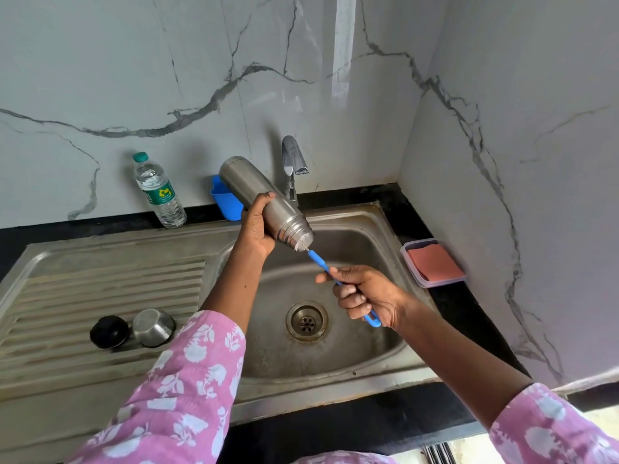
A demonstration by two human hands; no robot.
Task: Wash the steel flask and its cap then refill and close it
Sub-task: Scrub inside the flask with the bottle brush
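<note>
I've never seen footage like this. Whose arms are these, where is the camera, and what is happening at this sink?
No machine here: a person wears one camera on the head, looking down at their own hands. The left hand grips a tilted cylindrical steel flask, mouth down over the steel sink. The right hand holds a thin blue-handled bottle brush, its tip in the flask's mouth. On the ribbed draining board lie a round black stopper and a steel cup cap.

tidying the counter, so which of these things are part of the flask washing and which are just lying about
In use: flask, brush, steel cap, black stopper, tap, sink.
Lying about: water bottle, blue holder, box with pink cloth.
</note>
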